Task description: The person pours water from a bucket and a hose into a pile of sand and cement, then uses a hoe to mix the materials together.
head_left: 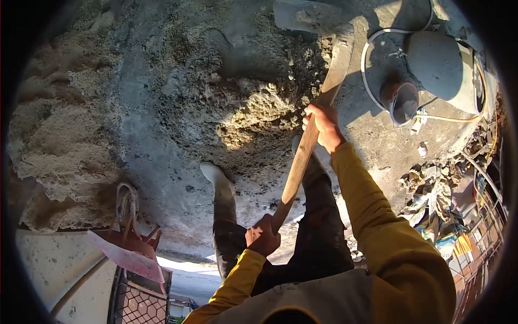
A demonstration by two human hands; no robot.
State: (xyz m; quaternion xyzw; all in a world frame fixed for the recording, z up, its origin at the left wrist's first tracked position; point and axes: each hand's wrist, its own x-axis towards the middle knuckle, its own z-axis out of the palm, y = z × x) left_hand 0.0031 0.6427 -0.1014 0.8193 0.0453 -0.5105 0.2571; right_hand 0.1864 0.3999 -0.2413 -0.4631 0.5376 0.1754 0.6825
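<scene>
A long wooden handle runs diagonally from my waist up toward the top right. Low on it, near my thigh, my left hand is wrapped round its end. Farther up the shaft, my right hand grips it with closed fingers. The handle's far part is coated with grey mortar and meets a wide blade at the top edge of the view. Just left of the shaft lies a rough heap of wet, grey-brown mix, partly sunlit.
My boots stand at the heap's near edge. Sand is piled at the left, above a reddish wheelbarrow. At the right are a bucket, a large drum, a hose and crumpled bags.
</scene>
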